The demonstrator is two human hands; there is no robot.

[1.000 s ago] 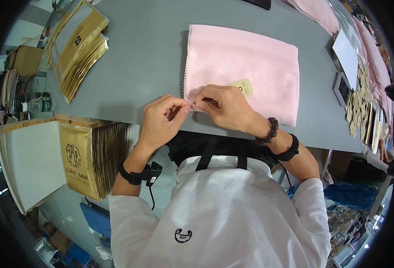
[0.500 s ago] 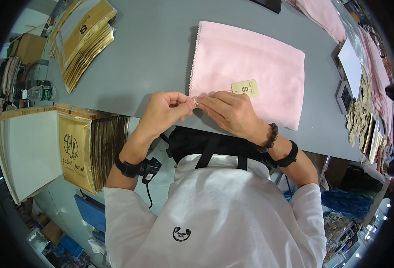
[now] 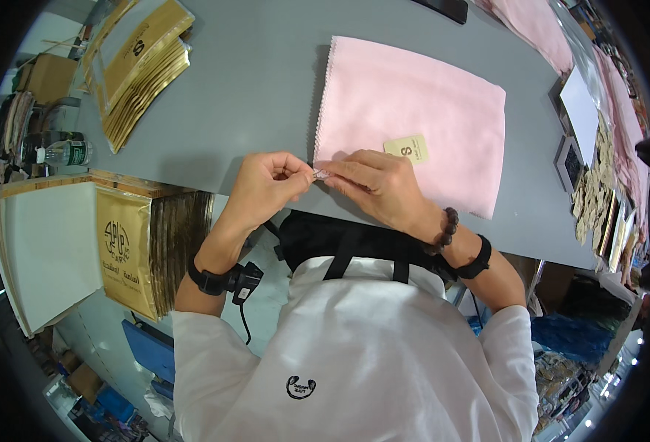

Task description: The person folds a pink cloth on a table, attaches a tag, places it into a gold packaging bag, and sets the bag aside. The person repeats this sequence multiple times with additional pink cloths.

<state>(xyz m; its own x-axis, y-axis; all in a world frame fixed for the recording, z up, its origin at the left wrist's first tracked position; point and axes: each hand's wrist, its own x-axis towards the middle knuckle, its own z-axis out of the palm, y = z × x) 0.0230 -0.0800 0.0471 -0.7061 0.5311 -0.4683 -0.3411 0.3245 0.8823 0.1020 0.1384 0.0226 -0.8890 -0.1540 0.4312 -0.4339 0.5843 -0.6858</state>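
Note:
A folded pink cloth (image 3: 413, 96) with a scalloped left edge lies flat on the grey table. On it rests a small cream hang tag (image 3: 407, 149), just beyond my right knuckles. My right hand (image 3: 384, 184) lies over the near left corner of the cloth, its thumb and fingers pinching that corner. Close beside it, my left hand (image 3: 270, 184) is closed in a pinch, its fingertips almost meeting the right ones. A tiny pale piece (image 3: 320, 174) shows between the two hands; whether it is a label or cloth I cannot tell.
Gold packets (image 3: 144, 81) are stacked at the far left, and more gold packets (image 3: 126, 250) stand in a box below the table edge. A plastic bottle (image 3: 67, 152) is at the left. Loose cream tags (image 3: 598, 177) and a dark-topped box (image 3: 568, 160) lie right; a phone (image 3: 446, 9) lies at the far edge.
The cloth has shifted very slightly to the right and nearer. Both hands keep pinching at its corner, with the left fingertips a little further left and lower.

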